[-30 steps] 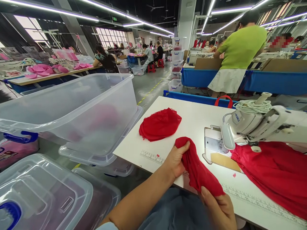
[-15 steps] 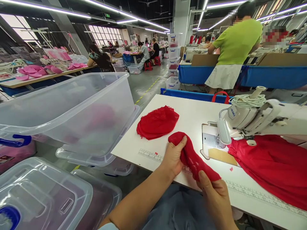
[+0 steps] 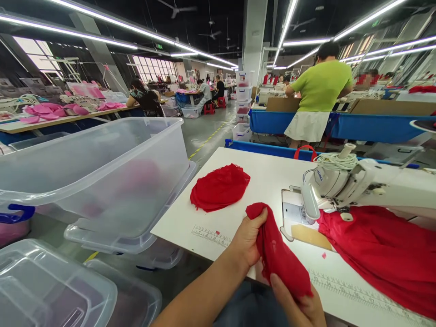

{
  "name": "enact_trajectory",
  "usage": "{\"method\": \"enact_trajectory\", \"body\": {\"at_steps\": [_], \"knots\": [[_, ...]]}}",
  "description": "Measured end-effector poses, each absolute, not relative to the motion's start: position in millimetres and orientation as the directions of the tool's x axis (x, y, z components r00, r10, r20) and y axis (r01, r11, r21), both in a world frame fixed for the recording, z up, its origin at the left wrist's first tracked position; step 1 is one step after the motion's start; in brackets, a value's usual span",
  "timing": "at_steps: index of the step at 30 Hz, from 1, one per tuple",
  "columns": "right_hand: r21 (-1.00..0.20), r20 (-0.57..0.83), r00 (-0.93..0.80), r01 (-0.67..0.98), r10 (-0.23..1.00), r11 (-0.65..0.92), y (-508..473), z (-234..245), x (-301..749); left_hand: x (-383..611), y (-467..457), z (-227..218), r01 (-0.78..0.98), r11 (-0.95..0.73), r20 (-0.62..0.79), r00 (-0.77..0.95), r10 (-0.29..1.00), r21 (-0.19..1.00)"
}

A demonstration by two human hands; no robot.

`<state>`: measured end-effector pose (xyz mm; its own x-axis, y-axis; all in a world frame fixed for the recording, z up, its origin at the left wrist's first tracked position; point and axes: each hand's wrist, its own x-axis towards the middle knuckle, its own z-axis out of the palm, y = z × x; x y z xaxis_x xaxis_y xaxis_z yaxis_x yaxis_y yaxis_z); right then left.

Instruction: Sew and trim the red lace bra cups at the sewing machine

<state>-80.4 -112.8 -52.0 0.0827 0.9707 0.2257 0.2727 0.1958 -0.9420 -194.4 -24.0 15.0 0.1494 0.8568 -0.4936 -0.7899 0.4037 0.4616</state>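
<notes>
A long folded piece of red fabric (image 3: pixel 277 247) is stretched between my two hands above the table's front edge. My left hand (image 3: pixel 250 236) grips its upper end, thumb on top. Lower down, my right hand (image 3: pixel 296 297) pinches the other end, with the fingers partly behind the cloth. On the white table (image 3: pixel 262 170), a flat pile of red fabric pieces (image 3: pixel 220 187) with lacy edges lies to the left. Right of my hands stands a white sewing machine (image 3: pixel 357 181). A larger red cloth (image 3: pixel 378 250) lies beside it and under its head.
A large clear plastic bin (image 3: pixel 136 172) stands left of the table, with lidded clear boxes (image 3: pixel 57 281) below it. A person in a yellow-green top (image 3: pixel 320 86) stands at the blue-edged tables ahead. Stacked boxes (image 3: pixel 243 95) line the aisle.
My view has tilted up slightly, so the table sits lower. My right hand has moved down and the red fabric between my hands hangs broader and steeper.
</notes>
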Motion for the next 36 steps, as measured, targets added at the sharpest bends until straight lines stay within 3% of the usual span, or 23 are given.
{"method": "enact_trajectory", "body": {"at_steps": [2, 9, 12, 16, 21, 26, 32, 36], "knots": [[-0.959, 0.171, -0.078, 0.215, 0.982, 0.184, -106, -50, -78, -191, -31, 16, -0.783, 0.350, -0.410, 0.135, 0.902, 0.514], [-0.975, 0.031, 0.248, -0.204, 0.968, 0.083, -90, -39, -86, -180, -42, 10, -0.716, 0.257, -0.336, 0.034, 0.941, 0.649], [-0.989, 0.012, 0.352, -0.134, 0.936, 0.064, -93, -32, -90, -179, -41, 7, -0.726, 0.257, -0.343, 0.032, 0.939, 0.638], [-0.995, 0.094, 0.402, 0.023, 0.911, 0.092, -96, -30, -85, -183, -38, 7, -0.740, 0.231, -0.325, 0.017, 0.946, 0.632], [-0.969, 0.223, 0.233, 0.160, 0.947, 0.189, -98, -38, -77, -185, -34, 5, -0.721, 0.239, -0.348, -0.003, 0.937, 0.650], [-0.886, 0.395, 0.103, 0.305, 0.913, 0.349, -117, -45, -84, -187, -22, 0, -0.756, 0.352, -0.465, 0.071, 0.883, 0.552], [-0.915, 0.299, 0.122, 0.319, 0.947, 0.248, -126, -36, -88, -192, -15, -1, -0.777, 0.373, -0.497, 0.090, 0.863, 0.507], [-0.956, 0.223, 0.059, 0.207, 0.973, 0.207, -105, -42, -76, -191, -31, 6, -0.765, 0.301, -0.365, 0.093, 0.926, 0.569]]}}
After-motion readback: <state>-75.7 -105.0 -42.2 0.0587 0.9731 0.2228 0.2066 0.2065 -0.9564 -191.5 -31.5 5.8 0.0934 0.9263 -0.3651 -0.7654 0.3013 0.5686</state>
